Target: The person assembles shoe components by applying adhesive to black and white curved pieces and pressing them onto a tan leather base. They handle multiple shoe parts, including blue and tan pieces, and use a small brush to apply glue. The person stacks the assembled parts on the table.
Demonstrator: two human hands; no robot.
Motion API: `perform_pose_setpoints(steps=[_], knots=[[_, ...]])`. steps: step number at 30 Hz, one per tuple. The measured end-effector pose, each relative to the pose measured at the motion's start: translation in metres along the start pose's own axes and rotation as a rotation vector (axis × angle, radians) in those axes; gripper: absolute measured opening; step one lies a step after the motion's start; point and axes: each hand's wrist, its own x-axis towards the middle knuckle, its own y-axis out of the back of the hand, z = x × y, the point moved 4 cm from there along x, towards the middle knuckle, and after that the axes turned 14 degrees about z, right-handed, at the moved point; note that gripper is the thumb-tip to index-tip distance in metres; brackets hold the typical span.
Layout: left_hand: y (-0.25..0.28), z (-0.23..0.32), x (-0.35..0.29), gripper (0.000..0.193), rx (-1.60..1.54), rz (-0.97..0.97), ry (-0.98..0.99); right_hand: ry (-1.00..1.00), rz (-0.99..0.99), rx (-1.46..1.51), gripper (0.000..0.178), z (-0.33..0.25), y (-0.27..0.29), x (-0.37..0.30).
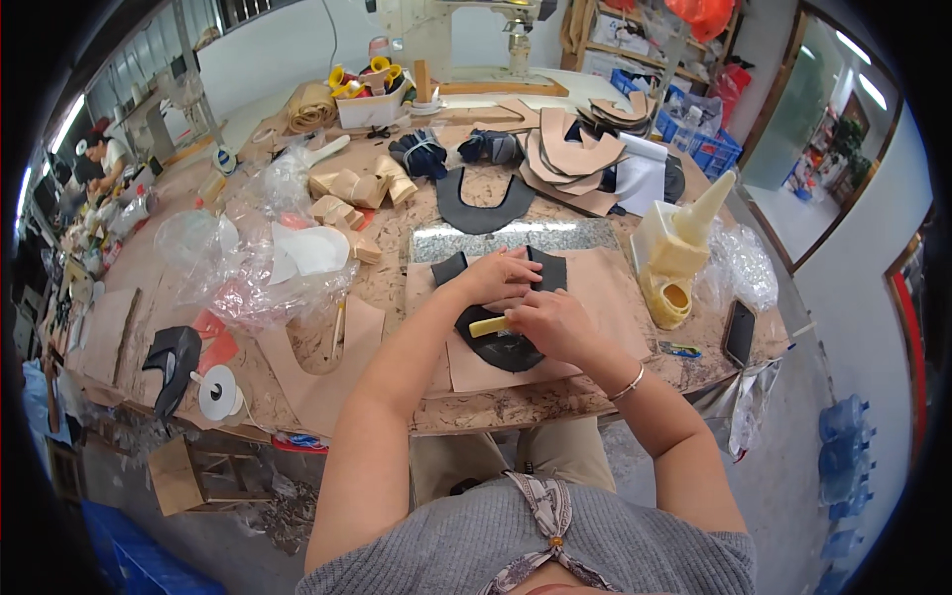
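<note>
A black U-shaped piece, like cut leather (508, 355), lies on a tan sheet (476, 375) in front of me. My left hand (496, 276) rests across its upper part, fingers stretched out and holding nothing. Just to the right and nearer, my right hand (555, 325) is closed around a short pale yellow stick (487, 326) that juts left over the piece. What the stick's hidden end looks like I cannot make out. Beyond my hands, a second black U-shaped piece (484, 210) lies behind a speckled stone slab (585, 234).
A glue-smeared bottle with a cone spout (662, 260) stands at right, near a phone (739, 334) and a cutter knife (680, 350). Clear plastic bags (283, 253) and a thread spool (219, 393) are at left. Stacked U-shaped tan pieces (565, 154) sit farther back.
</note>
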Motion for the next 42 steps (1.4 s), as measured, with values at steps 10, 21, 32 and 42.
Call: perform_pose_setpoints(steps=[10,21,32,42], knots=[[-0.001,0.003,-0.002,0.035,-0.034,0.009,0.002,0.157,-0.283,0.252,0.008,0.016,0.013,0.003],[0.001,0.004,-0.001,0.034,-0.032,0.034,0.0,-0.096,-0.241,0.474,0.01,0.064,0.047,-0.017],[-0.001,0.005,-0.003,0.033,-0.036,0.077,-0.025,-0.09,-0.341,0.43,0.011,0.035,0.05,-0.055],[0.024,0.02,0.0,0.021,-0.223,0.531,-0.015,-0.869,0.595,0.088,0.014,0.18,0.159,-0.208]])
